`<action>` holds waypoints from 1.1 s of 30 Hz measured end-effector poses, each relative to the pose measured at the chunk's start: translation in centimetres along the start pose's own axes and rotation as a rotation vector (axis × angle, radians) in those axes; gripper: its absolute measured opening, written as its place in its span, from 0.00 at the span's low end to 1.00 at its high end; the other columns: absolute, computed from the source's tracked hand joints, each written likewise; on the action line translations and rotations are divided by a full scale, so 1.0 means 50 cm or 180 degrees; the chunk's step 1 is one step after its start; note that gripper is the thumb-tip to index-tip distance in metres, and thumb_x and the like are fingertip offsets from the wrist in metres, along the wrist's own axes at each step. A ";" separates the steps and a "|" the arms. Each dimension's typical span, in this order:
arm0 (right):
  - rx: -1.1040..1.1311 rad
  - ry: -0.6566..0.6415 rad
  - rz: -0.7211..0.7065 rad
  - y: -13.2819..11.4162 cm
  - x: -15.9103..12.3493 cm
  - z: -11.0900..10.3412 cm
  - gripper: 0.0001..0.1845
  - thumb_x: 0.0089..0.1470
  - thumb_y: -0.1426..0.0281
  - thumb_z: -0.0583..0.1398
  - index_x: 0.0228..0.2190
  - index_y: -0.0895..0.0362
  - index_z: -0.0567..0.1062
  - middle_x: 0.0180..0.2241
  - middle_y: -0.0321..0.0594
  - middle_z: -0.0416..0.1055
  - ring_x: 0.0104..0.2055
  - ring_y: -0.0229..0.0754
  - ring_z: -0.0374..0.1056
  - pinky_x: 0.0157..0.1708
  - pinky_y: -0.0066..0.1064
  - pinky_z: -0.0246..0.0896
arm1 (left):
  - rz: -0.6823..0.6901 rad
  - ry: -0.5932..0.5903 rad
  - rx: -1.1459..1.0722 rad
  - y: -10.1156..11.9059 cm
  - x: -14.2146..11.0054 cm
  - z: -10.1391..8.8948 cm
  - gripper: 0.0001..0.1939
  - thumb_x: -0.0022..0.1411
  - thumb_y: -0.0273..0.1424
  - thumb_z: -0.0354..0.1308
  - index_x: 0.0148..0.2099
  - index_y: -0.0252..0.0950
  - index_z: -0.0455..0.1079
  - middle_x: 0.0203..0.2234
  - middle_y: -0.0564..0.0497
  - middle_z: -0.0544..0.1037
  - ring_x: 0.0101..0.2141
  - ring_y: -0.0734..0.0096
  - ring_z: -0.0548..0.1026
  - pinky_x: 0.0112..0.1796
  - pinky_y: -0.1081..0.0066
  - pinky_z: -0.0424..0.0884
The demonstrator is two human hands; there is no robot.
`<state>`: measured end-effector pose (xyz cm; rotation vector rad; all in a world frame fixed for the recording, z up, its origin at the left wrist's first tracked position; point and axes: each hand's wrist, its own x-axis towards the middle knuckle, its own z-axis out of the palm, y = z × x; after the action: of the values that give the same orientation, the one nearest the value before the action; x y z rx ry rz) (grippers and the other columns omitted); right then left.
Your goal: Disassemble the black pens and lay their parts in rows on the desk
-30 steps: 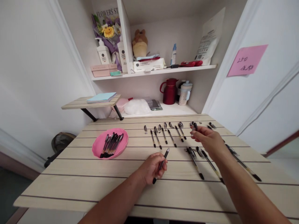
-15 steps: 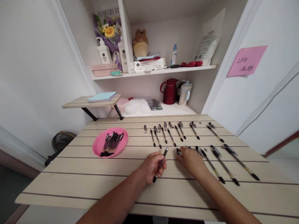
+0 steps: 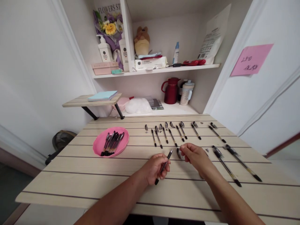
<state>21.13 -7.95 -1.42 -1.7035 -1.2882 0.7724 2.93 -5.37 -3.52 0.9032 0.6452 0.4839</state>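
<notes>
In the head view my left hand [image 3: 157, 168] is closed around a black pen [image 3: 163, 167], its bare metal tip pointing up and to the right. My right hand [image 3: 195, 157] is just above the table with thumb and forefinger pinched together; whatever sits between them is too small to make out. Right by those fingertips lies a black pen cap [image 3: 180, 153]. A small metal piece [image 3: 207, 150] rests to the right of this hand. Further right are a pen [image 3: 227, 167] and another pen [image 3: 243, 162], with caps beside their upper ends.
Toward the back, several uncapped pens [image 3: 172, 137] lie in a row with loose caps [image 3: 171, 124] behind them. On the left a pink tray [image 3: 96, 150] holds several pens. A small raised shelf [image 3: 77, 102] and a red jug [image 3: 171, 91] stand behind.
My right hand has lifted slightly and drawn toward my left hand, fingertips pinched. My left hand has shifted a little right with the pen.
</notes>
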 end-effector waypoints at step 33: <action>-0.1250 0.0283 -0.0422 0.025 0.019 -0.040 0.09 0.44 0.66 0.54 0.21 0.55 0.72 0.18 0.34 0.69 0.20 0.36 0.61 0.23 0.26 0.51 | -0.0054 0.0011 0.0209 -0.007 -0.004 0.014 0.09 0.53 0.37 0.49 0.32 0.36 0.58 0.16 0.57 0.67 0.07 0.84 0.54 0.09 0.79 0.43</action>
<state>23.65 -7.70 -1.63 -1.9079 -1.5462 0.3767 3.30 -6.09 -3.40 0.9585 0.6745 0.4513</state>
